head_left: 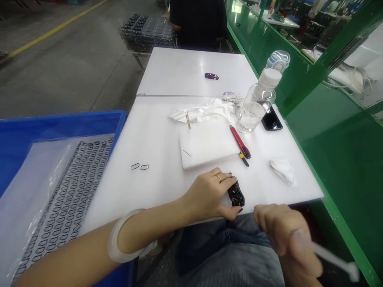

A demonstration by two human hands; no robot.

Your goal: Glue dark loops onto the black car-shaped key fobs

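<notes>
Hands apart, working at the near edge of a white table (155, 195), above the lap (233, 247). Pinning a glossy black piece (236, 194) against the tabletop with the left hand (211, 195), right by the edge, bending the fingers over its far end and setting the thumb at its near end, so grasping it, lightly or firmly, cannot tell which. Clenching the right hand (284, 229) around a pale stick (332, 255), letting one end jut toward the lower right; blurring too much there to tell the other end. Holding this fist just right of the black piece, apart from it. Wearing a pale bangle (113, 241) on the left forearm and a gold ring (219, 178) on one left finger.

Having a white pad (209, 141) lying just beyond the left hand, with a thin pin (187, 152) on top, two brown sticks (188, 120) at its far side and a crumpled white cloth (206, 112) behind. Seeing right of the pad a red cutter (239, 140), a clear bottle (254, 107), a black phone (272, 120) and a white tissue (283, 171). Seeing on the left two small dark loops (144, 169) lying side by side, and, past the table's side, a blue bin (118, 119) holding a sheet of similar loops (68, 195). Facing a person in black (197, 24) beyond the far end, beside stacked clear trays (146, 34).
</notes>
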